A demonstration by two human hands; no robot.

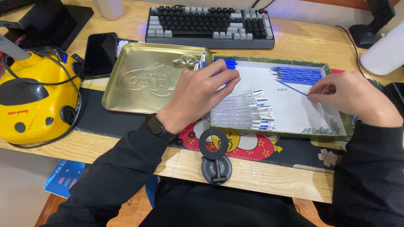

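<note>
Blue pen refill (292, 88) lies slanted on the white floor of the shallow tray (336, 126), its end pinched between the curled fingers of the right hand (351, 98), just below a heap of blue refills (299, 75). The left hand (198, 94) rests half-curled over clear pen barrels (246, 111), gripping blue-tipped pens (201, 62). A gold tin lid (143, 80) sits beside the tray on the worktop (269, 174).

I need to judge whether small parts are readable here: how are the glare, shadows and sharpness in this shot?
Head view: even indoor light; soft glare on the gold tin lid; the left hand shades the clear pen barrels; the right hand pinches a sharp blue refill; tiny springs blur together; edges bow slightly.
</note>
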